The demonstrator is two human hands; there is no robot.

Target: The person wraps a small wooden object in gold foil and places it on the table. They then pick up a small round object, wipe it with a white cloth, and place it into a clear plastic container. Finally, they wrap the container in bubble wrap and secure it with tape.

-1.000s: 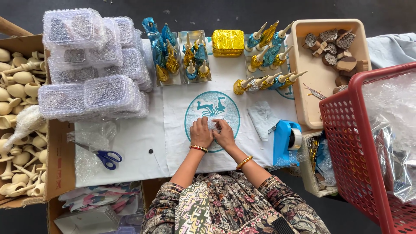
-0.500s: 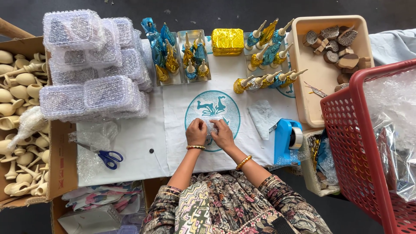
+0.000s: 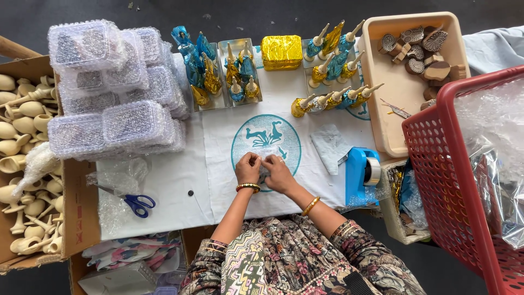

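Both hands meet over the teal round emblem [image 3: 266, 145] printed on the white cloth [image 3: 174, 186] that covers the table; the left hand [image 3: 248, 168] and the right hand [image 3: 279, 173] are each closed, fingers pinched on one small packet of clear bubble wrap [image 3: 264, 165] held between them just above the cloth; what lies inside the packet is too small to tell; each wrist carries one beaded bangle.

To the right stands one blue tape dispenser [image 3: 361, 175] with one roll on it; beside it lies one folded grey cloth piece [image 3: 331, 146]. To the left lies one pair of blue-handled scissors [image 3: 136, 203] on loose bubble wrap.

Along the far edge: one gold foil-wrapped box [image 3: 281, 52]; two shallow clear trays of blue and gold foil-wrapped figures [image 3: 240, 71], the figures too crowded to count surely; five foil-wrapped cream-tipped cones [image 3: 334, 100] lie in a row, with about six more behind them.

Stacked clear plastic lidded boxes [image 3: 112, 87] number at least seven; one cardboard box of bare cream clay pieces [image 3: 24, 158] sits at far left; one beige plastic tray of carved wooden stamps [image 3: 420, 52] and one red mesh plastic basket [image 3: 464, 180] sit at right.
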